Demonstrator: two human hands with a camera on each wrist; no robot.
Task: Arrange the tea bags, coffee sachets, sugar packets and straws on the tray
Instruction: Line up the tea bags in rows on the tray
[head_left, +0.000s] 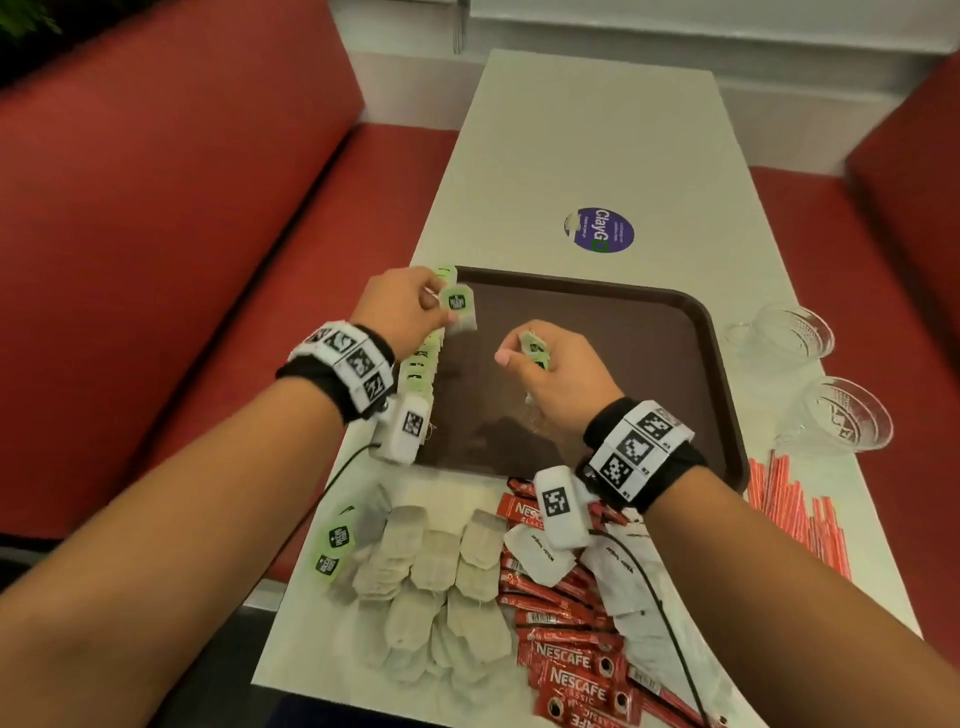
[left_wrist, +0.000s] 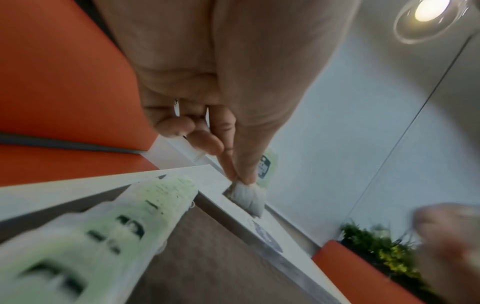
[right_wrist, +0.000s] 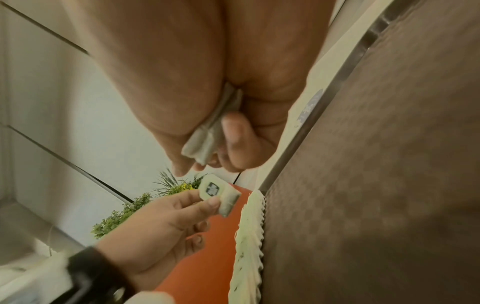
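Head view downward; close wrist views sharing tray.

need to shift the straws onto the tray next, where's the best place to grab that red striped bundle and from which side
Take the straws around the middle of their length, coming from above with the right hand, which is nearer. They lie flat and roughly parallel on the table just right of the tray, so fingers closing across them should gather several at once. They look loose, so some may slip.

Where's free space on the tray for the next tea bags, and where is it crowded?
The brown tray is bare between the row of tea bags on its left rim and its right rim, apart from the right hand hovering mid-tray. Crowded: the near table edge, heaped with loose tea bags, coffee sachets and sugar packets.
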